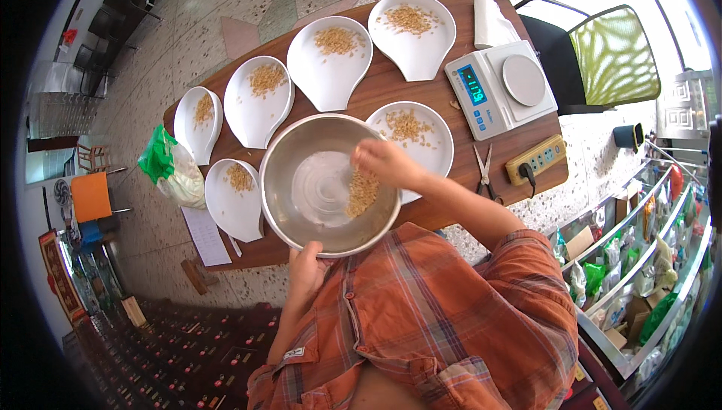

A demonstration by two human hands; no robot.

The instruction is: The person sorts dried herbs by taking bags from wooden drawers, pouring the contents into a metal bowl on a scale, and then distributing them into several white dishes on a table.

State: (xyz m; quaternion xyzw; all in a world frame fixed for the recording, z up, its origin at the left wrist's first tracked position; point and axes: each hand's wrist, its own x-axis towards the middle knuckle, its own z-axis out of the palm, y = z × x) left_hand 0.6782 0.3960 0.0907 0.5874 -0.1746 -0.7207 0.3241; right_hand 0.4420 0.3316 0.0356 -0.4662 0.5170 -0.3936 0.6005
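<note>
A round stainless steel bowl point(273, 184) is tilted toward me over the near table edge. My left hand point(307, 272) grips its near rim, thumb on the edge and fingers underneath. Inside, tan dried pieces point(361, 196) lie heaped against the right wall. Just above that heap my right hand point(386, 162) is curled and blurred by motion, with some of the pieces at its fingers. White teardrop-shaped dishes point(333, 86) surround the bowl, each bearing a small pile of similar pieces. One dish point(409, 162) is partly covered by the bowl and my right forearm.
On the wooden table point(451, 201) stand a lit digital scale point(502, 91), scissors point(484, 170), a power strip point(536, 159) and a white tissue pack point(493, 24). A plastic bag point(175, 167) and a written sheet point(206, 238) lie left. A chair point(612, 60) stands beyond the right end.
</note>
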